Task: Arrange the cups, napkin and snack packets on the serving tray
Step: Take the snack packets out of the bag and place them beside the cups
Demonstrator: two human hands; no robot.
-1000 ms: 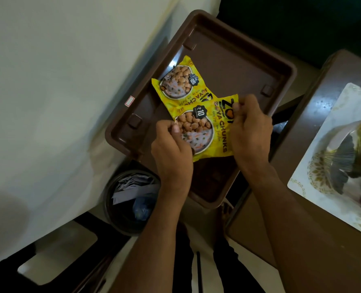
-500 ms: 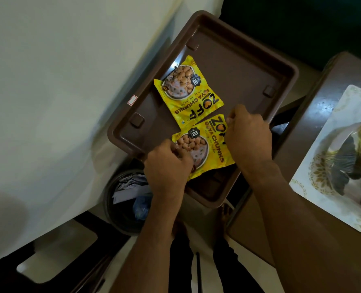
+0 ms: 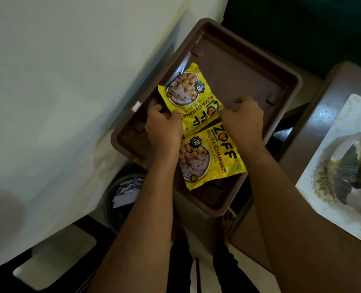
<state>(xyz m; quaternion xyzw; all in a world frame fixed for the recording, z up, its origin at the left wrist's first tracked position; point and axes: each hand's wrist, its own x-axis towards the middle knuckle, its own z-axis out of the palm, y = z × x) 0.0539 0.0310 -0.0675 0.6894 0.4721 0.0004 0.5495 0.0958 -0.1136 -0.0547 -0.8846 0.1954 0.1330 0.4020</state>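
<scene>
In the head view, two yellow snack packets are lying inside the brown serving tray (image 3: 260,66) — no cups or napkin are showing yet. The near packet (image 3: 213,157) is sitting toward 6 o'clock. The left hand (image 3: 164,125) and right hand (image 3: 243,117) are each pinching an edge of the far packet (image 3: 188,92), toward 11 o'clock — probably straightening it.
</scene>
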